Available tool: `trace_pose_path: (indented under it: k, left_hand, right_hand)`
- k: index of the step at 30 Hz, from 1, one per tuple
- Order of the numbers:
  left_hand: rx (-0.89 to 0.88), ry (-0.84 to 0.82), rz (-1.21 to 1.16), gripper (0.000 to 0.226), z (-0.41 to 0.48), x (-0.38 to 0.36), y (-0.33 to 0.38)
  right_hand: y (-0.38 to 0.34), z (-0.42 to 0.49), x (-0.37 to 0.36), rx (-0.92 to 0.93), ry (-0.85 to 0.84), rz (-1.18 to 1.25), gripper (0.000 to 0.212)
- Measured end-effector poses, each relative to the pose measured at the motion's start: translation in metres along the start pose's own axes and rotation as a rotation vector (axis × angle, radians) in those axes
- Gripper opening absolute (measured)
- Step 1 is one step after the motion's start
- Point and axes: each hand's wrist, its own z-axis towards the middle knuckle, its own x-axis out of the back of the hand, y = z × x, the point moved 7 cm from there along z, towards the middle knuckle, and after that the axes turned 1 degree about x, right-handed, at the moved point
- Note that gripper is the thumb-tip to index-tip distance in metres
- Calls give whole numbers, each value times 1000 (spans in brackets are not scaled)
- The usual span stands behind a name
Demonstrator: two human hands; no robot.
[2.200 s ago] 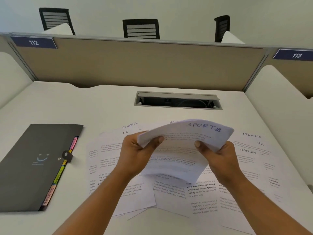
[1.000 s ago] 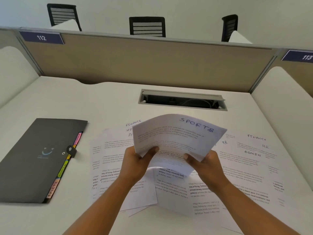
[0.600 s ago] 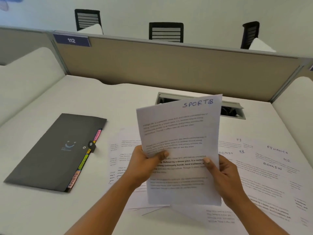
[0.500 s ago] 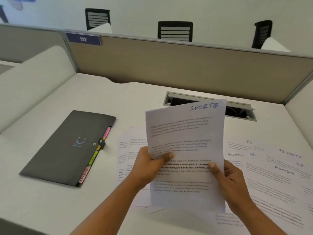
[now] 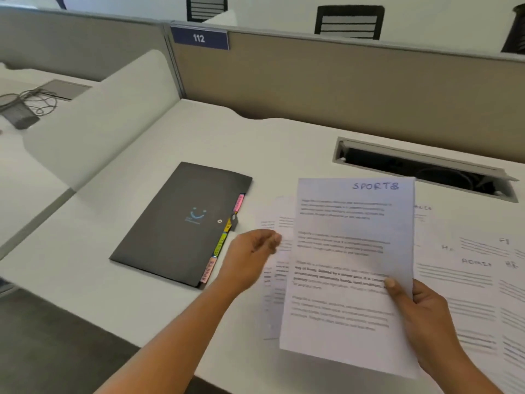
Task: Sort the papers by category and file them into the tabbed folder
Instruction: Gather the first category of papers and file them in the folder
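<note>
My right hand [image 5: 417,311] grips a small stack of sheets headed SPORTS [image 5: 349,260] by its right edge and holds it upright above the desk. My left hand [image 5: 250,257] hovers empty between that stack and the dark grey tabbed folder [image 5: 176,223], its fingers loosely curled. The folder lies closed on the desk to the left, with coloured tabs [image 5: 220,245] along its right edge and a snap clasp. More printed sheets [image 5: 468,280] marked ADMIN, HR and FINANCE lie spread flat on the desk to the right.
A cable hatch [image 5: 420,169] is sunk in the white desk [image 5: 255,143] behind the papers. A beige partition [image 5: 341,81] with a 112 sign closes the back. The desk's front edge runs under my forearms. Cables lie on the neighbouring desk at far left.
My left hand has let go of the SPORTS stack and moved left toward the folder. The right hand alone now holds the stack. The view has swung left.
</note>
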Motion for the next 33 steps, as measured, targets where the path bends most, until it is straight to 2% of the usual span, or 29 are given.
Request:
trace_pose_path:
  k: [3, 6, 10, 14, 22, 25, 28, 33]
  left_hand:
    - [-40, 247, 272, 18, 9, 61, -19]
    - [-16, 325, 365, 23, 24, 101, -32]
    - [29, 184, 533, 45, 50, 99, -34]
    - [-50, 143, 700, 28, 67, 83, -22]
    - [-122, 187, 671, 22, 76, 60, 1]
    - [-166, 109, 665, 23, 75, 37, 10]
    - [-115, -36, 691, 21, 71, 17, 7]
    - [-87, -5, 755, 40, 39, 34, -18]
  right_hand:
    - [6, -7, -5, -19, 53, 3, 10]
    - [9, -15, -8, -23, 105, 8, 7]
    - [14, -25, -11, -40, 154, 12, 6]
    - [13, -29, -11, -51, 174, -5, 4]
    - [9, -27, 2, -66, 233, -24, 5]
    - [10, -26, 3, -78, 238, -14, 4]
    - [9, -25, 0, -79, 226, -2, 4]
    - [8, -27, 1, -87, 213, 30, 5]
